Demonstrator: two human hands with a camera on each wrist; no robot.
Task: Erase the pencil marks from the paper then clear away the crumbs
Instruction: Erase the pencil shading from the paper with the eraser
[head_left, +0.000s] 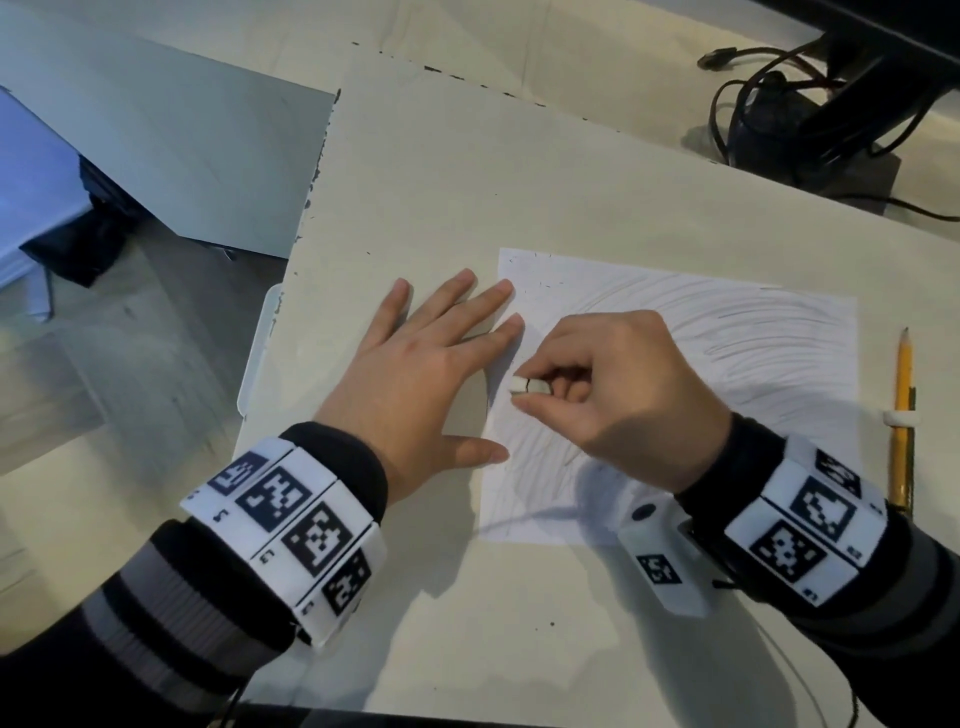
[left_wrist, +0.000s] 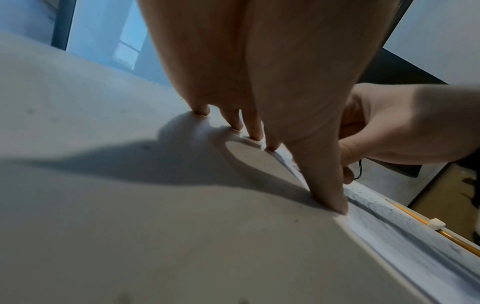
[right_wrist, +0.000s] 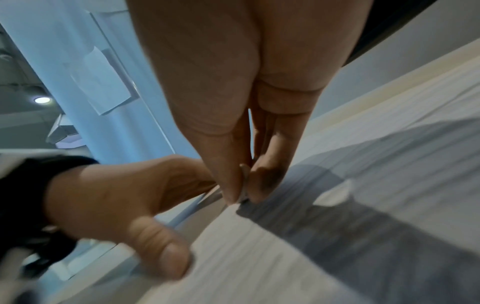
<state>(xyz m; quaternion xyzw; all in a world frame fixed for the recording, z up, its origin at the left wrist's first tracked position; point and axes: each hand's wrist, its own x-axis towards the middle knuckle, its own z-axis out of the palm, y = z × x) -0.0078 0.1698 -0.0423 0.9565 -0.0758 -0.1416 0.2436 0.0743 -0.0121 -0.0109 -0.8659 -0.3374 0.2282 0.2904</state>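
A white sheet of paper (head_left: 737, 358) covered in grey pencil strokes lies on the cream table (head_left: 467, 182). My left hand (head_left: 431, 358) lies flat with spread fingers, its fingertips (left_wrist: 255, 135) and thumb pressing the sheet's left edge. My right hand (head_left: 613, 384) pinches a small white eraser (head_left: 530, 385) between thumb and fingers, low over the paper near its left side. In the right wrist view the eraser (right_wrist: 244, 197) shows only as a thin sliver at the fingertips above the paper (right_wrist: 389, 164). A few dark crumbs (head_left: 545, 285) dot the sheet's upper left.
A yellow pencil (head_left: 903, 415) with a white clip lies just right of the paper, pointing away from me. Black cables and a monitor base (head_left: 810, 124) sit at the far right. The table's left edge (head_left: 306, 218) drops to the floor; a white tray rim (head_left: 257, 353) sticks out there.
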